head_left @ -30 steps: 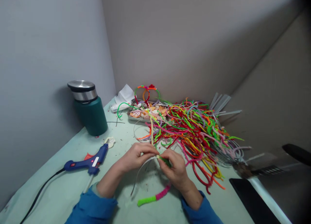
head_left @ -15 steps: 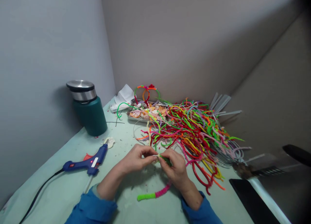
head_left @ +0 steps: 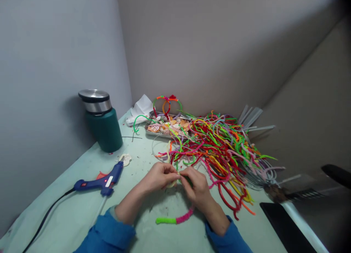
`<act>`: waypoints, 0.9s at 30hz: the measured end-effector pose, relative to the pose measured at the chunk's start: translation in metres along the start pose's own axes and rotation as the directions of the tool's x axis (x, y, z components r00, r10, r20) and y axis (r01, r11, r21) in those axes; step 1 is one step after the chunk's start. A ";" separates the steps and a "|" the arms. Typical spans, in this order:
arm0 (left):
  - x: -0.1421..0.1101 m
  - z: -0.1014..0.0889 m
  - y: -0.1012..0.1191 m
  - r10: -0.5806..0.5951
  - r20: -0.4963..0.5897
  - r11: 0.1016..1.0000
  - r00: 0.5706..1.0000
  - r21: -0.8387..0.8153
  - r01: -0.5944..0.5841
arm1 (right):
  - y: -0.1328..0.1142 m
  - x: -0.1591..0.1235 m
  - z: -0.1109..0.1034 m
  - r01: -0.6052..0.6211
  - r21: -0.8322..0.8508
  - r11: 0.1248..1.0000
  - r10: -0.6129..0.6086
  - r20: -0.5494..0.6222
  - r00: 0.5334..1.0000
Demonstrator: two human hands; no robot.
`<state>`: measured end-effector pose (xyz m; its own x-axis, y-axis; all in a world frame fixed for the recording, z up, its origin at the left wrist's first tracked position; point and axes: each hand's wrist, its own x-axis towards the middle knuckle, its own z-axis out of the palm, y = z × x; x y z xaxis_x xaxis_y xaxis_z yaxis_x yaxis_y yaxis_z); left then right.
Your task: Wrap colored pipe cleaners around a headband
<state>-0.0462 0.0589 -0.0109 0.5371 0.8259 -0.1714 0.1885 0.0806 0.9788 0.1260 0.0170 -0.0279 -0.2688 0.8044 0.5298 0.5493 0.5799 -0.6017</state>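
My right hand point(head_left: 197, 187) is closed around a curved band wrapped in fuzzy pipe cleaner point(head_left: 183, 218). The band's pink and bright green end hangs out below that hand, over the table. A green stretch of it is partly hidden behind the right fingers. My left hand point(head_left: 160, 178) pinches a pale yellow pipe cleaner point(head_left: 172, 185) against the band, and the fingertips of both hands meet there. The exact join is covered by the fingers. Just beyond the hands spreads a tangled heap of coloured pipe cleaners point(head_left: 216, 150).
A blue hot glue gun point(head_left: 102, 183) with a lit red light lies left, its black cord trailing forward. Behind it stands a teal bottle point(head_left: 105, 132). A metal tray point(head_left: 159, 135) holds cut-out pieces. Glue sticks point(head_left: 253, 117) lie behind the heap; a black flat object point(head_left: 282, 223) lies right.
The view has shifted slightly. My left fingers have closed in against the right fingertips, and more of the pale yellow pipe cleaner shows beneath them. The band has hardly moved.
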 end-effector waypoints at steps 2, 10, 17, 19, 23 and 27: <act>0.002 0.000 -0.002 0.005 -0.044 1.000 0.999 0.026 -0.003 | 0.000 0.005 -0.005 -0.027 0.061 0.998 0.025 0.041 0.999; -0.010 0.003 0.006 0.221 0.011 0.922 0.975 0.324 -0.213 | 0.029 0.042 -0.005 -0.219 -0.430 0.876 0.183 -0.122 0.975; -0.022 0.004 0.021 0.267 0.123 0.883 0.956 0.366 -0.294 | 0.035 0.056 0.002 -0.133 -0.705 0.696 0.105 -0.083 0.991; -0.024 0.004 0.022 0.262 0.150 0.883 0.953 0.361 -0.300 | 0.033 0.065 -0.003 -0.183 -0.722 0.667 0.091 -0.164 0.982; -0.022 0.005 0.018 0.228 0.160 0.895 0.960 0.353 -0.271 | 0.030 0.087 -0.013 -0.308 -0.713 0.630 0.107 -0.313 0.944; -0.011 0.001 0.009 0.217 -0.038 0.893 0.975 0.412 -0.183 | 0.023 0.094 -0.013 -0.267 -0.569 0.778 0.214 -0.160 0.964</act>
<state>-0.0492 0.0499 -0.0002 0.5338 0.8441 0.0493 0.4087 -0.3086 0.8589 0.1240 0.1045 0.0160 -0.0152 0.8786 0.4773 0.9491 0.1629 -0.2696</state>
